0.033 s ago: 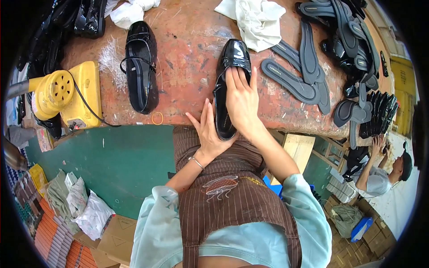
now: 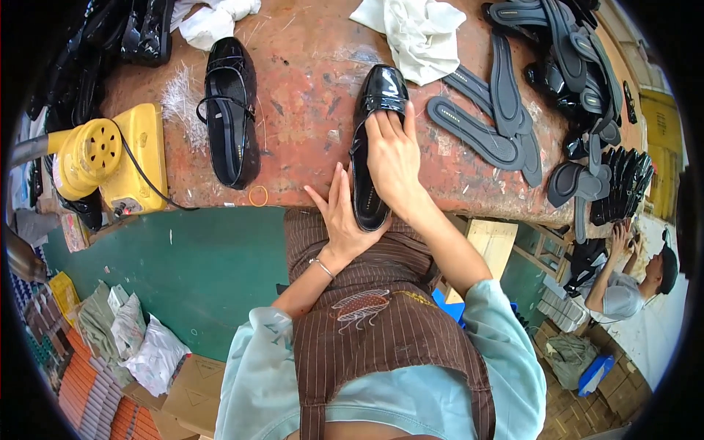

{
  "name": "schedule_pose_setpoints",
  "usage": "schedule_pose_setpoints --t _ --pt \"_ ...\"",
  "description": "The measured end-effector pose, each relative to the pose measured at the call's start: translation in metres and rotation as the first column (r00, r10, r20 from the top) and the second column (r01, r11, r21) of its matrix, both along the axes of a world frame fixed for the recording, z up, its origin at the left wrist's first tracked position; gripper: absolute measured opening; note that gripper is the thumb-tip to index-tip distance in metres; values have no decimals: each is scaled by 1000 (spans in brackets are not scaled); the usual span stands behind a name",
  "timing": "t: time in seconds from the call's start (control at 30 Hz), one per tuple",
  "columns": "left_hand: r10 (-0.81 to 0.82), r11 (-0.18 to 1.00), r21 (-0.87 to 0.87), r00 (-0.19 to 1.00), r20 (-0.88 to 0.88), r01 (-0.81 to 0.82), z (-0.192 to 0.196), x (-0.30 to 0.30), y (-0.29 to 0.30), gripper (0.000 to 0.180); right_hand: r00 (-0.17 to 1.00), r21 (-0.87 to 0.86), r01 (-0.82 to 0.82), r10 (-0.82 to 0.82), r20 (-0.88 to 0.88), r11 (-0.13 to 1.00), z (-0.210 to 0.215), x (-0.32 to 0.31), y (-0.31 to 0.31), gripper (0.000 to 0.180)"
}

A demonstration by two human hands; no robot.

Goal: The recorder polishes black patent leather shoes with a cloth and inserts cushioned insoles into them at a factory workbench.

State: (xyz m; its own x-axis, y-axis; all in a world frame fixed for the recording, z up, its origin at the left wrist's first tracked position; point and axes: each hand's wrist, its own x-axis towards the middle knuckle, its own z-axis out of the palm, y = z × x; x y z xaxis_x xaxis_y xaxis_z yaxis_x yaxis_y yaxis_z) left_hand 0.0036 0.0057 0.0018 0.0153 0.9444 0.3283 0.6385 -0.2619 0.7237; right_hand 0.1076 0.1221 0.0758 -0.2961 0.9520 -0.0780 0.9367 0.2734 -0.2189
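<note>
A glossy black strap shoe (image 2: 383, 86) lies at the table's near edge, toe pointing away from me. My left hand (image 2: 345, 213) cups its heel, thumb behind it and fingers stretched up along its left side. The fingers of my right hand (image 2: 394, 161) reach into the shoe's opening toward the toe, so their tips are hidden; one finger rests outside along the right edge. A dark insole (image 2: 369, 202) with small lettering shows at the heel. Apart to the left, a matching black shoe (image 2: 233, 117) stands upright with its thin strap across.
Grey insoles (image 2: 477, 132) lie to the right, by a white cloth (image 2: 422, 37). A yellow machine (image 2: 132, 158) with a cord stands at the left edge. More black shoes (image 2: 150, 33) are piled far left. A person (image 2: 623, 286) works beyond the table's right end.
</note>
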Motion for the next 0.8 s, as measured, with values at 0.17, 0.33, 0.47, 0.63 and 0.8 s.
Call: schedule_pose_setpoints --t 0.17,0.33,0.47,0.63,0.8 --pt "23 999 24 1000 4 -23 -8 0 -4 123 991 213 -118 129 -37 970 -27 3 -42 57" --pt "-28 999 -19 1000 3 28 -2 0 -1 126 999 165 -29 24 30 986 -13 1 0 40" --pt "-4 1000 -14 1000 -13 4 -3 -1 0 122 999 -2 -8 8 36 1000 0 1 -4 32" --pt "0 1000 9 1000 -22 1 -3 0 0 118 995 275 -78 56 85 958 -22 0 -14 35" --pt "-13 1000 16 1000 1 13 0 2 -2 116 993 471 -18 -40 112 882 -26 -8 -2 28"
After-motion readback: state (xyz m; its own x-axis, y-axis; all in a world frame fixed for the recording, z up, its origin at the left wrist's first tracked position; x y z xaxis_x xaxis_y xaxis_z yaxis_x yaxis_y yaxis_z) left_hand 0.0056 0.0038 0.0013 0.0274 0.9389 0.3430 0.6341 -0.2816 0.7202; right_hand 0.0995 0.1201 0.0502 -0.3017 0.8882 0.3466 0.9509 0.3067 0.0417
